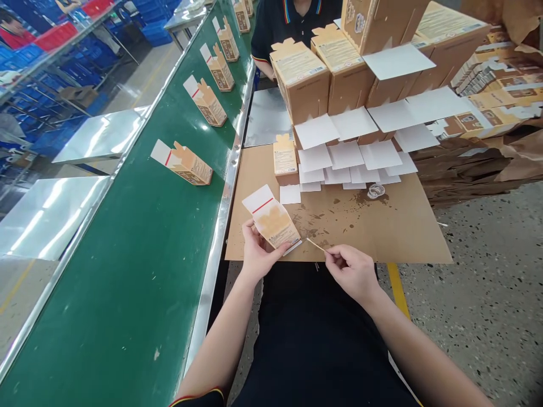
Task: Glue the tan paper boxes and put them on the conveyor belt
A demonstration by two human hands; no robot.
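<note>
My left hand point(258, 255) grips a small printed carton point(278, 227) from its left side, thumb across its lower end. A white flap with a red strip stands out at the carton's far end. Between the fingers of my right hand point(350, 270) is a thin cotton swab point(316, 244). Its tip points left, close to the carton's near right corner; whether they touch I cannot tell. Just beyond, a small clear dish point(375, 191) sits on the stained cardboard sheet point(407, 232).
Stacked cartons point(307, 85) with white flaps stand at the back of the work surface. Along the left runs a green conveyor belt point(139, 271) carrying several open cartons point(186, 164). Another person point(292, 22) is behind the stack. Flat cartons point(500, 107) lie at the right.
</note>
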